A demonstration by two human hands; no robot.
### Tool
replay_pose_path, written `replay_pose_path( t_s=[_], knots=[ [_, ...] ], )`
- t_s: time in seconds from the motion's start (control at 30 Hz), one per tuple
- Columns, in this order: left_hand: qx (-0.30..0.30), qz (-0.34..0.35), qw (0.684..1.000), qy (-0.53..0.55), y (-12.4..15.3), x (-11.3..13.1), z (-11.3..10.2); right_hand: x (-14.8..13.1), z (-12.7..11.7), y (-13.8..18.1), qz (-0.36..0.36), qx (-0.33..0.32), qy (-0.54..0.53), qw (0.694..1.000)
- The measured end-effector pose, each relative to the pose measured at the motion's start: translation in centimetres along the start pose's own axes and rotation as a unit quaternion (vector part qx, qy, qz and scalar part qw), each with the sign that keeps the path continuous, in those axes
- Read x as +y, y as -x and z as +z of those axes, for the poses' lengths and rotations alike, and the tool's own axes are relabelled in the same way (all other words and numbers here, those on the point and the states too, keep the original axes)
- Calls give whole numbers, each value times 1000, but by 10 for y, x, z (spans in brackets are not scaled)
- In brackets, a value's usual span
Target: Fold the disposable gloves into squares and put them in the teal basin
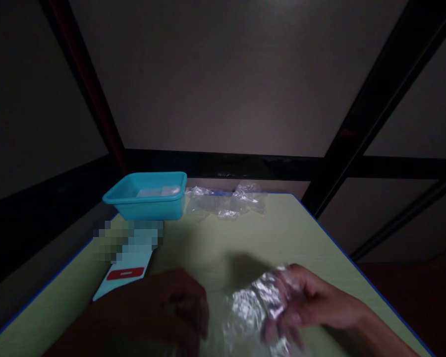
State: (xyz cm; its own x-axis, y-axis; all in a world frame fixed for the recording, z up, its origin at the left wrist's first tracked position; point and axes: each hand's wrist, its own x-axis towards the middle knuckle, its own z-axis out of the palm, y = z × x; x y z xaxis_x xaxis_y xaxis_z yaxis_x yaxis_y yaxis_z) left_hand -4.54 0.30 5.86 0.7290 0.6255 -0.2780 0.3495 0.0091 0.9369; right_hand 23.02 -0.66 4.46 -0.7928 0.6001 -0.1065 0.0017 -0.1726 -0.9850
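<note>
Below, toward the tabletop's (pixel 301 238) near edge, my right hand (pixel 314 300) grips clear plastic film (pixel 247 305); I cannot tell whether my curled left hand (pixel 182 300) holds anything. Near the left edge, a pale-blue panel (pixel 136 253) bears a red label (pixel 113 274), its marking illegible; a turquoise basin (pixel 154 211) occupies the far-left corner.

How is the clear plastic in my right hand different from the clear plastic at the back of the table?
The near plastic is gripped in your right hand, while the far plastic lies loose on the table. The near plastic is at the front, whereas the far plastic stretches along the back edge, beside the blue basket. Both are see-through, shiny and crumpled.
</note>
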Motion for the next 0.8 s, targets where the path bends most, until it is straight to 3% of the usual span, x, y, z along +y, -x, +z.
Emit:
replay_pose_path(
  t_s=[0.07,0.17,0.37,0.47,0.6,0.7,0.8],
  knots=[
    [11,-29,994,101,-13,-5,-8,5,-12,-7,17,87,-11,996],
    [115,-47,989,85,-30,-19,-20,14,-27,-17,40,197,28,979],
    [294,-71,952,45,-40,-36,-40,34,-45,-28,37,308,110,944],
    [402,-50,914,-2,-41,-35,-44,38,-52,-30,24,351,134,927],
    [531,22,836,-139,-42,-33,-41,41,-58,-31,2,416,172,893],
    [533,65,813,-226,-45,-35,-24,41,-58,-32,-4,446,190,875],
    [456,115,834,-289,-49,-39,3,41,-57,-33,-3,454,192,870]
  ],
)
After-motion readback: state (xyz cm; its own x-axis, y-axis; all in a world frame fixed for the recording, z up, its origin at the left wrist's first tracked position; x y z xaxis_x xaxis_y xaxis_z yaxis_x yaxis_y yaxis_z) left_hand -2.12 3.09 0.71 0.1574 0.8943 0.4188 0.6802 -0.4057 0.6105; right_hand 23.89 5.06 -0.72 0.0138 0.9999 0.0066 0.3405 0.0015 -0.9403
